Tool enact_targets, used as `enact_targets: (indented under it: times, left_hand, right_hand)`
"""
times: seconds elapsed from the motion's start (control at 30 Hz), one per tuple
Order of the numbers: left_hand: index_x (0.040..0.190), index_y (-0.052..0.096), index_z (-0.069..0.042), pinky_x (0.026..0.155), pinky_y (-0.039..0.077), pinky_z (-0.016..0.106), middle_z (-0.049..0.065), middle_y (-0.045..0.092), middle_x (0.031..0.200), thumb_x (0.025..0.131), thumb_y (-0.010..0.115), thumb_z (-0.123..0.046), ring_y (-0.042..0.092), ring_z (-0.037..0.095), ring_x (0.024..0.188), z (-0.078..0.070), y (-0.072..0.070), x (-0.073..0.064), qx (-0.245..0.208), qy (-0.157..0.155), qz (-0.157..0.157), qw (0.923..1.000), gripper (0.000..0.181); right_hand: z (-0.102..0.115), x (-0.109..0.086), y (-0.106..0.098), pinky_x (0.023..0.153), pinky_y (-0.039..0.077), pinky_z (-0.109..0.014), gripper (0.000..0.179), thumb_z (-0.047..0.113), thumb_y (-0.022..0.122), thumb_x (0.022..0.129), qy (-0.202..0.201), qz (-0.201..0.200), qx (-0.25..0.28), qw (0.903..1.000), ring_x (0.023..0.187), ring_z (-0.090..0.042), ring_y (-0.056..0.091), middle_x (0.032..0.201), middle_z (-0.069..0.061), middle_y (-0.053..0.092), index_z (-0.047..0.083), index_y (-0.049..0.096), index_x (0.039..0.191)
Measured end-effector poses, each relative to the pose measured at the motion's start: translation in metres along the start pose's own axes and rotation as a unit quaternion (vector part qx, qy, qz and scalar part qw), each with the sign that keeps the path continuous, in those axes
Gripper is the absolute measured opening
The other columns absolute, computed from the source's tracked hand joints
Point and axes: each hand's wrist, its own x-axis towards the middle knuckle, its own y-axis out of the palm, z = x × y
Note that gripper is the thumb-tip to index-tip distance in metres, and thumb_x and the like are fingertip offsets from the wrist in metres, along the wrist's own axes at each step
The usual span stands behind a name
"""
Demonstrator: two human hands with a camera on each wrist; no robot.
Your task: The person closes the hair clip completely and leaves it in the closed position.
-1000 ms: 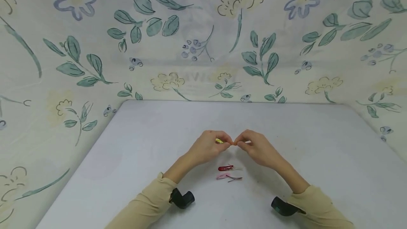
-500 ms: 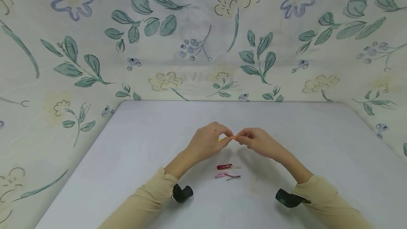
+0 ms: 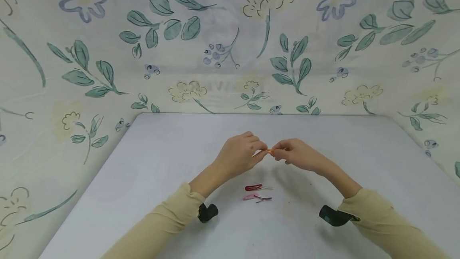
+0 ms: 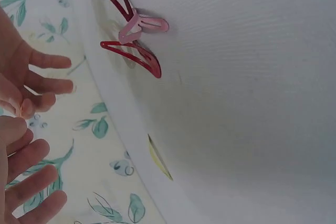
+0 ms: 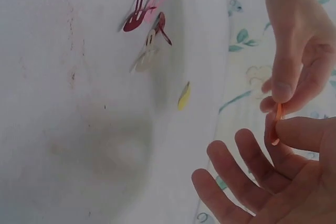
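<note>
An orange hair clip (image 3: 269,152) is held between my two hands above the table. My left hand (image 3: 238,153) pinches one end, and my right hand (image 3: 300,154) pinches the other between thumb and forefinger. In the right wrist view, the orange clip (image 5: 279,112) spans the fingertips, partly covered by them. A yellow hair clip (image 4: 158,157) lies on the table below my hands; the head view hides it behind my left hand. Nearer my body lie a red snap clip (image 3: 253,187), a pink clip (image 3: 249,197), a dark red clip (image 3: 264,199) and a cream clip (image 5: 147,59).
The white table (image 3: 172,139) stretches out around both hands. Behind its far edge hangs a floral cloth (image 3: 223,51). Black wrist cameras (image 3: 208,213) jut from both sleeves over the table.
Both hands have moved away from my body and slightly right, still holding the orange clip. The yellow clip has gone out of sight in the head view. The other clips stay put.
</note>
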Motion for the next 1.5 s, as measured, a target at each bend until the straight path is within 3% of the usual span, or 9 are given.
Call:
enact_targets:
  times: [0.17, 0.27, 0.43, 0.7, 0.87, 1.1, 1.27, 1.5]
  left_hand:
    - [0.095, 0.078, -0.016, 0.065, 0.053, 0.021, -0.004, 0.074, 0.088, 0.090, 0.073, -0.024, 0.065, 0.013, 0.084, -0.002, 0.000, 0.007, 0.024, 0.017, -0.003, 0.9996, 0.012]
    - [0.095, 0.078, -0.016, 0.062, 0.052, 0.021, -0.004, 0.074, 0.087, 0.090, 0.072, -0.024, 0.064, 0.013, 0.082, -0.001, 0.001, 0.013, 0.029, 0.012, -0.004, 0.9995, 0.011]
    - [0.095, 0.079, -0.016, 0.056, 0.048, 0.020, -0.005, 0.075, 0.088, 0.091, 0.071, -0.026, 0.063, 0.012, 0.081, 0.002, 0.006, 0.021, 0.015, -0.032, 0.018, 0.9992, 0.013]
    - [0.097, 0.078, -0.016, 0.057, 0.047, 0.021, -0.005, 0.073, 0.087, 0.092, 0.071, -0.029, 0.061, 0.012, 0.081, 0.006, 0.013, 0.033, -0.022, -0.090, 0.072, 0.9932, 0.015]
    - [0.099, 0.077, -0.016, 0.063, 0.051, 0.024, -0.004, 0.074, 0.092, 0.093, 0.069, -0.031, 0.063, 0.013, 0.085, 0.007, 0.021, 0.039, -0.031, -0.106, 0.105, 0.9883, 0.018]
    - [0.097, 0.076, -0.016, 0.063, 0.051, 0.024, -0.004, 0.074, 0.092, 0.092, 0.071, -0.029, 0.063, 0.014, 0.083, 0.007, 0.031, 0.041, -0.035, -0.122, 0.122, 0.9843, 0.015]
    - [0.097, 0.076, -0.017, 0.064, 0.051, 0.026, -0.003, 0.073, 0.091, 0.093, 0.069, -0.031, 0.062, 0.014, 0.083, 0.009, 0.038, 0.040, -0.027, -0.127, 0.142, 0.9812, 0.017]
    - [0.100, 0.077, -0.018, 0.067, 0.052, 0.027, -0.004, 0.073, 0.095, 0.094, 0.068, -0.031, 0.062, 0.014, 0.086, 0.008, 0.046, 0.041, -0.010, -0.123, 0.196, 0.9728, 0.017]
  right_hand:
    - [-0.002, 0.000, -0.009, 0.089, 0.054, -0.042, 0.037, 0.025, 0.053, 0.099, 0.011, 0.018, 0.023, 0.9995, 0.106, -0.033, 0.062, 0.115, -0.018, 0.067, -0.004, 0.062, 0.122]
    - [-0.004, 0.000, -0.013, 0.089, 0.054, -0.044, 0.037, 0.026, 0.054, 0.100, 0.005, 0.005, 0.019, 0.9998, 0.107, -0.034, 0.062, 0.116, -0.018, 0.067, -0.002, 0.062, 0.123]
    - [-0.008, 0.002, -0.014, 0.084, 0.054, -0.042, 0.030, 0.025, 0.057, 0.099, -0.028, -0.049, -0.032, 0.9979, 0.102, -0.030, 0.063, 0.112, -0.014, 0.067, 0.003, 0.064, 0.118]
    - [-0.015, 0.010, -0.012, 0.079, 0.055, -0.039, 0.021, 0.017, 0.063, 0.096, -0.074, -0.110, -0.111, 0.9849, 0.095, -0.024, 0.063, 0.101, -0.009, 0.069, 0.002, 0.067, 0.111]
    - [-0.020, 0.013, -0.011, 0.083, 0.054, -0.042, 0.020, 0.015, 0.064, 0.096, -0.067, -0.124, -0.144, 0.9794, 0.095, -0.025, 0.063, 0.101, -0.009, 0.069, 0.001, 0.067, 0.110]
    - [-0.025, 0.016, -0.006, 0.083, 0.054, -0.042, 0.022, 0.019, 0.066, 0.095, -0.035, -0.121, -0.189, 0.9739, 0.093, -0.024, 0.063, 0.101, -0.008, 0.068, 0.004, 0.067, 0.111]
    - [-0.028, 0.019, -0.001, 0.081, 0.055, -0.042, 0.020, 0.018, 0.068, 0.093, -0.032, -0.118, -0.233, 0.9648, 0.090, -0.024, 0.064, 0.101, -0.008, 0.067, 0.005, 0.068, 0.109]
    - [-0.036, 0.022, 0.007, 0.077, 0.055, -0.039, 0.014, 0.016, 0.069, 0.093, -0.056, -0.106, -0.311, 0.9427, 0.085, -0.022, 0.064, 0.097, -0.006, 0.066, 0.008, 0.070, 0.103]
